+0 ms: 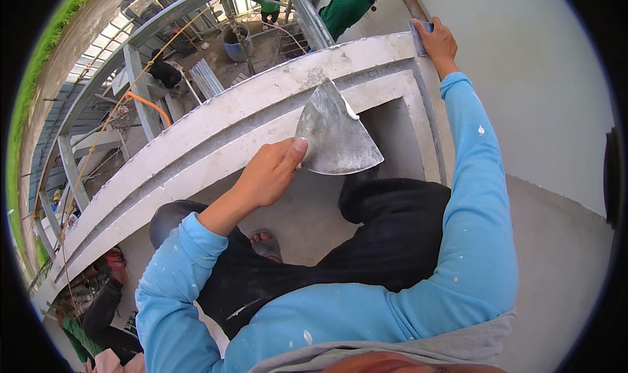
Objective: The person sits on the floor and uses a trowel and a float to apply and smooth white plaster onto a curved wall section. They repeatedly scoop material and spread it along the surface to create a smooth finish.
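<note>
My left hand (269,171) grips a wide metal putty knife (337,134) near its narrow end, thumb on top. The blade is smeared grey, and a dab of white putty (351,110) clings to one edge. It hangs over the curved white ledge (255,108), which has a recessed groove along it. Farther right, my outstretched right hand (440,41) holds a small flat grey-blue piece (421,37) against the ledge's far right end, beside the wall. Whether that piece is a spreader or a sheet of abrasive, I cannot tell.
A smooth grey wall (523,66) rises at my right. Beyond the ledge are metal framing (136,79), a yellow rope (104,131) and a blue bucket (237,44) lower down. A co-worker in green (343,10) is close by at the top; other people are lower down and at bottom left.
</note>
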`<move>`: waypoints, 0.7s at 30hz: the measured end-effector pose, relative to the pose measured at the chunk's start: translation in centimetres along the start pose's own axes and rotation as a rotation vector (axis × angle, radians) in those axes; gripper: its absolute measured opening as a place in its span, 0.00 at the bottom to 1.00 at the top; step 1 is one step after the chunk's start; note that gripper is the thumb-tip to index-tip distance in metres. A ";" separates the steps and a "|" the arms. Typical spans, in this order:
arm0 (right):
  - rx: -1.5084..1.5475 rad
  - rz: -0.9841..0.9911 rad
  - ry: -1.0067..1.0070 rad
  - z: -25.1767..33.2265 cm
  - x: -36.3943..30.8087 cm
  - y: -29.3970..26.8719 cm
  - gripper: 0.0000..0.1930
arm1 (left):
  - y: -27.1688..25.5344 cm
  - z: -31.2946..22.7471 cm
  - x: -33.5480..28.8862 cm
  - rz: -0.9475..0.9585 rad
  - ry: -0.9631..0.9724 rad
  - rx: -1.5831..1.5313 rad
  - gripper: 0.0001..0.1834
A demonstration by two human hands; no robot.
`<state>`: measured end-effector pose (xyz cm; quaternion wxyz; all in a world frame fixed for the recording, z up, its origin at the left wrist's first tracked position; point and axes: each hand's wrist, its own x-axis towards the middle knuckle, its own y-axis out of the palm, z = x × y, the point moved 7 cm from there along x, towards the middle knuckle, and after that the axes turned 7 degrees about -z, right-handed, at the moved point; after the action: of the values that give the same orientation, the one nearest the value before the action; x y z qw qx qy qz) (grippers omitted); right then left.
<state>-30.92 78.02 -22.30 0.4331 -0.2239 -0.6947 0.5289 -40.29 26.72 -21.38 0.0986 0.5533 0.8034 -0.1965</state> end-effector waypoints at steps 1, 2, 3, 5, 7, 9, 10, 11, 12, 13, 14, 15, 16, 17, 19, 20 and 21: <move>0.007 -0.036 -0.040 0.3 -0.1 -0.3 0.37 | 0.1 0.0 0.1 0.006 0.007 -0.018 0.42; 0.014 0.018 -0.075 0.7 0.1 0.0 0.37 | 0.2 0.1 0.2 0.015 -0.007 -0.022 0.42; 0.014 -0.046 -0.042 0.6 0.1 -0.5 0.37 | 0.1 0.2 0.1 0.024 -0.032 -0.016 0.42; 0.013 -0.064 0.021 0.3 0.1 -0.7 0.38 | -0.1 -0.1 0.1 0.004 -0.012 -0.033 0.42; 0.011 0.008 0.001 0.7 -0.1 -0.1 0.39 | -0.1 -0.2 0.0 0.009 -0.020 -0.035 0.41; 0.033 0.042 -0.094 1.6 -0.3 0.4 0.39 | 0.0 -0.2 -0.1 0.021 -0.041 -0.028 0.41; 0.007 0.062 -0.069 1.4 -0.5 0.7 0.39 | 0.1 -0.4 -0.1 0.032 -0.028 -0.035 0.41; 0.034 -0.001 -0.029 1.2 -0.5 0.3 0.40 | 0.0 -0.5 -0.1 0.042 -0.018 -0.039 0.41; 0.054 0.024 0.008 1.1 -0.6 0.5 0.40 | 0.0 -0.5 -0.2 0.048 -0.014 -0.045 0.41; 0.057 -0.028 0.074 0.6 -0.7 0.1 0.40 | 0.0 -0.4 -0.2 0.038 -0.026 -0.039 0.41; 0.048 0.016 -0.003 1.2 -0.7 0.3 0.40 | 0.0 -0.4 -0.2 0.029 -0.031 -0.032 0.41; 0.025 -0.025 -0.047 1.5 -0.7 0.0 0.40 | 0.0 -0.3 -0.1 0.026 -0.039 -0.018 0.41; 0.025 0.005 -0.130 2.1 -0.7 0.0 0.39 | 0.0 -0.3 0.0 0.026 -0.026 -0.018 0.41; 0.004 -0.053 -0.105 2.0 -0.7 -0.5 0.39 | 0.1 -0.3 0.0 0.028 -0.023 -0.014 0.41; 0.028 0.051 -0.139 2.4 -0.9 0.0 0.39 | 0.2 -0.2 -0.1 0.038 -0.024 -0.020 0.40; 0.014 -0.058 -0.051 1.8 -0.8 -0.9 0.40 | 0.1 -0.2 -0.1 0.033 -0.027 -0.036 0.40; 0.033 -0.015 -0.020 1.7 -1.0 -0.6 0.39 | 0.1 -0.1 -0.2 0.030 -0.045 -0.048 0.40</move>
<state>-31.77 76.17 -22.23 0.4337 -0.2061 -0.6919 0.5392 -40.12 26.57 -21.27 0.1328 0.5583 0.7970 -0.1882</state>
